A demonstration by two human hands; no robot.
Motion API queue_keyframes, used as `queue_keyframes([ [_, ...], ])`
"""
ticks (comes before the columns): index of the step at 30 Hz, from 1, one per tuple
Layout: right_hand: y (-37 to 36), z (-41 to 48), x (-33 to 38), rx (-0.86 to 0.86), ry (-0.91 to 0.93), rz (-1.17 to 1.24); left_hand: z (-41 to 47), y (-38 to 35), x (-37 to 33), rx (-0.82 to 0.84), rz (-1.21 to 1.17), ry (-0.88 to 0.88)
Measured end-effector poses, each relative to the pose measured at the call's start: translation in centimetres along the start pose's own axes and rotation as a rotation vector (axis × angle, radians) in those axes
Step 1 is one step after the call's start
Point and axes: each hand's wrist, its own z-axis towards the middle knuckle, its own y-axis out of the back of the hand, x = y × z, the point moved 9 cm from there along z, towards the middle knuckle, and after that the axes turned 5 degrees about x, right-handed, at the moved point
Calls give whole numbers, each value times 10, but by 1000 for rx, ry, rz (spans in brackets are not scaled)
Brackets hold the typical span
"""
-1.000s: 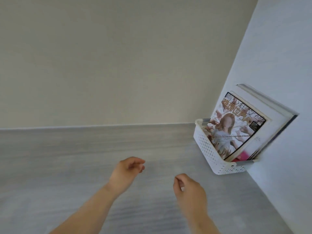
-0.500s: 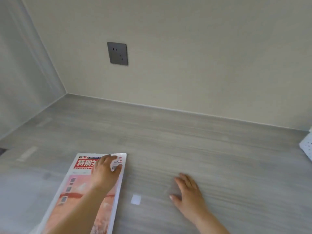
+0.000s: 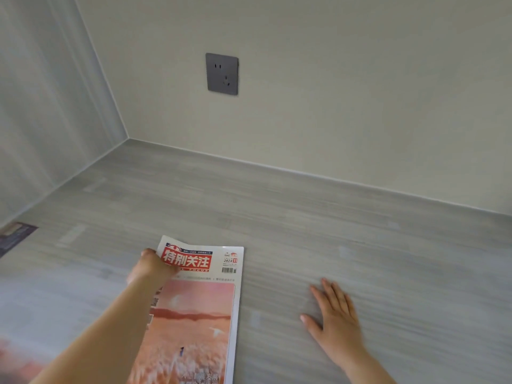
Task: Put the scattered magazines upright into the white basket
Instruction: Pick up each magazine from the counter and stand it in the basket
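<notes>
Magazine (image 3: pixel 194 314) top-left corner now lifted off bench (image 3: pixel 304 231) by left hand (image 3: pixel 151 268), fingers pinching it; right hand (image 3: pixel 336 314) flat, fingers released. Pickup begun; basket out of view.

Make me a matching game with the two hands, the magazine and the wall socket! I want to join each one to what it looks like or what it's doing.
Things:
1. left hand
2. right hand
3. magazine
4. wall socket

Clues:
A. dark grey, with holes for plugs
B. palm down on the counter, fingers straight
C. pink cover with a red title
D. grips the magazine's top left corner

Pairs: 1-D, 2-B, 3-C, 4-A
</notes>
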Motion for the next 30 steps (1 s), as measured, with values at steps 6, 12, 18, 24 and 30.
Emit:
queue_keyframes([
  [6,7,1,-7,53,-41,208,-38,-17,-73,84,-156,-416],
  [12,45,-8,-14,88,-186,1234,-106,-5,-152,213,-586,-734],
  [18,130,-41,-58,-28,-48,1169,-170,-50,-246,390,-846,-825],
  [24,184,-82,-186,-366,-235,1124,-253,-135,-360,527,-721,-959],
  [30,219,-117,-301,-545,-315,1219,-306,-234,-432,617,-528,-946],
])
